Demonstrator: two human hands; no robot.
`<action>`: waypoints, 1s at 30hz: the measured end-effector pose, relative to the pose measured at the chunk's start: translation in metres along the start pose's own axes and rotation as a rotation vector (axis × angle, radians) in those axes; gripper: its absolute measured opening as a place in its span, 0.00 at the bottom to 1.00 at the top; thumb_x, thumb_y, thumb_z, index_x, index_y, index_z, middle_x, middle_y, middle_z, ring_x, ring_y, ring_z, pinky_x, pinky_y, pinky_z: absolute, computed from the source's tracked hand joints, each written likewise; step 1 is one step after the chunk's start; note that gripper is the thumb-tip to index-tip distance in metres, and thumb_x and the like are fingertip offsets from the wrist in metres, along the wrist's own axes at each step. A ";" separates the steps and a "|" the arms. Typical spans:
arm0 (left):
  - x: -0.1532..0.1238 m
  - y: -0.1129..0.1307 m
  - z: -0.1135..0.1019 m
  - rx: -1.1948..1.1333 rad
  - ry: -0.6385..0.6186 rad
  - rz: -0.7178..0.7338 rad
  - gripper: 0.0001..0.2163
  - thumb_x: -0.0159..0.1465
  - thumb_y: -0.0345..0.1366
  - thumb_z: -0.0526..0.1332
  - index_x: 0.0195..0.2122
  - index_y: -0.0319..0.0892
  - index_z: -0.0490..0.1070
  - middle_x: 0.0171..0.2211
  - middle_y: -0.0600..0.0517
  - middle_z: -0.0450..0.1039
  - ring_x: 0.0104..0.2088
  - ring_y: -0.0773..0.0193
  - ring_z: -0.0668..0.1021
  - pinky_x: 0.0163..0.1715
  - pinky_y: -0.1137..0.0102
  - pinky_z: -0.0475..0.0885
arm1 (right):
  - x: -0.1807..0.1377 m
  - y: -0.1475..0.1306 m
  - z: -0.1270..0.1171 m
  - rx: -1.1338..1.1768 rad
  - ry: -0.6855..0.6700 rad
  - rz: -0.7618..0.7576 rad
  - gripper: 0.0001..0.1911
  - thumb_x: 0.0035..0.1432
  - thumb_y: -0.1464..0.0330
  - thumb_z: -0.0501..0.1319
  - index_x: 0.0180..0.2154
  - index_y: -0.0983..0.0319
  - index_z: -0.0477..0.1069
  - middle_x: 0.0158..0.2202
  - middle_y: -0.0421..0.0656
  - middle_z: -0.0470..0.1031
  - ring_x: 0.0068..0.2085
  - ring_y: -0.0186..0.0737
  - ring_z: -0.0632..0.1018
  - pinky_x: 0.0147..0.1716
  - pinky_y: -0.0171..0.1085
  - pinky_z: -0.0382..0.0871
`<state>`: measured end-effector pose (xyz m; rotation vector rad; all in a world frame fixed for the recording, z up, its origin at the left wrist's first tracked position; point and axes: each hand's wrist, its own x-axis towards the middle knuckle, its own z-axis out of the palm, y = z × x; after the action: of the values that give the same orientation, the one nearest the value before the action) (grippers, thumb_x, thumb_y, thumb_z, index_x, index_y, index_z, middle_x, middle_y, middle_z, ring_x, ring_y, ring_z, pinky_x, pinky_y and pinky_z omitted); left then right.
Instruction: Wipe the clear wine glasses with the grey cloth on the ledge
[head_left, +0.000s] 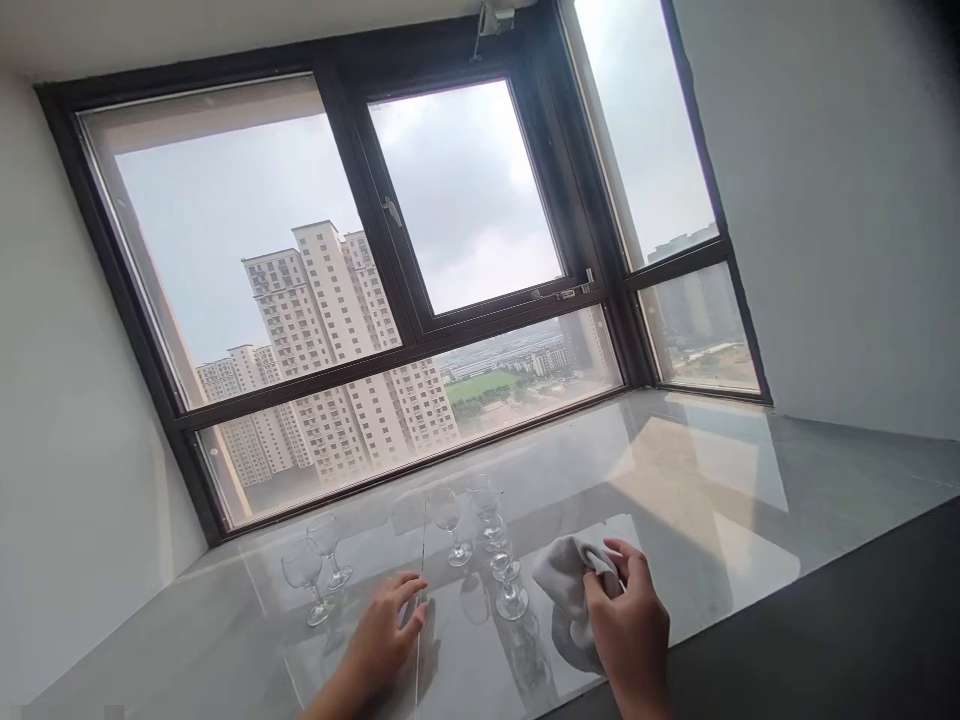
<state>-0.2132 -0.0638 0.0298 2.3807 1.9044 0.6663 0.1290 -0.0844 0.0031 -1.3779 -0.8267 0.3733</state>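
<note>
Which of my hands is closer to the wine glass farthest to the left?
Left. The left hand rests flat just right of that glass; the right hand, gripping the cloth, is beyond the other glasses.

Glossy sill [712, 470]: wine glasses [448, 520], cloth [564, 578].

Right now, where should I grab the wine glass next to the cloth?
Pinch the wine glass by its thin stem, under the bowl. It stands upright, so come from the near side with the left hand: other glasses stand behind it, and the grey cloth lies to its right.
</note>
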 end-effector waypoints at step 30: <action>-0.088 -0.057 -0.056 0.193 -0.008 -0.287 0.22 0.66 0.46 0.53 0.57 0.49 0.75 0.60 0.50 0.72 0.62 0.49 0.68 0.61 0.52 0.62 | -0.001 -0.007 -0.010 -0.056 0.004 0.035 0.23 0.47 0.59 0.60 0.47 0.57 0.70 0.43 0.47 0.79 0.43 0.53 0.79 0.38 0.42 0.67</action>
<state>-0.2997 -0.1456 0.0369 2.1337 2.3402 0.4710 0.1336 -0.0932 0.0093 -1.4461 -0.8164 0.3767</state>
